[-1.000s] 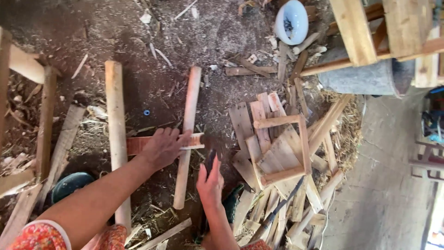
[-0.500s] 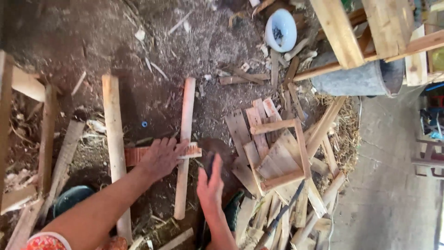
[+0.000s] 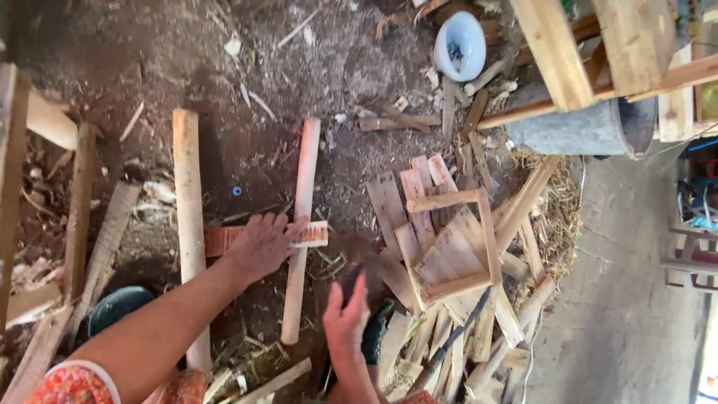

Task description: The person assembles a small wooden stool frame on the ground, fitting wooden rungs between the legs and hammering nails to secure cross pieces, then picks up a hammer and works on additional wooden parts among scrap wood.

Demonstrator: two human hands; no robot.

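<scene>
Two long pale wooden sticks lie side by side on the dirt, one on the left (image 3: 187,194) and one on the right (image 3: 304,172). Across them rests a short reddish slat (image 3: 217,241). My left hand (image 3: 262,245) presses flat on that slat where it meets the right stick, fingers spread. My right hand (image 3: 345,322) is lower and to the right, closed around the handle of a dark tool (image 3: 353,271) that is blurred; its head hangs near the slat's right end (image 3: 318,233).
A heap of slats with a small wooden frame (image 3: 449,247) lies to the right. Beyond it are a white bowl (image 3: 458,45), a grey metal bucket (image 3: 576,127) and timber beams (image 3: 553,45). A dark basin (image 3: 116,307) sits lower left. More planks (image 3: 78,202) lie at left.
My right hand with the dark tool has dropped a little toward me, and the tool is blurred by motion. My left hand stays on the slat.
</scene>
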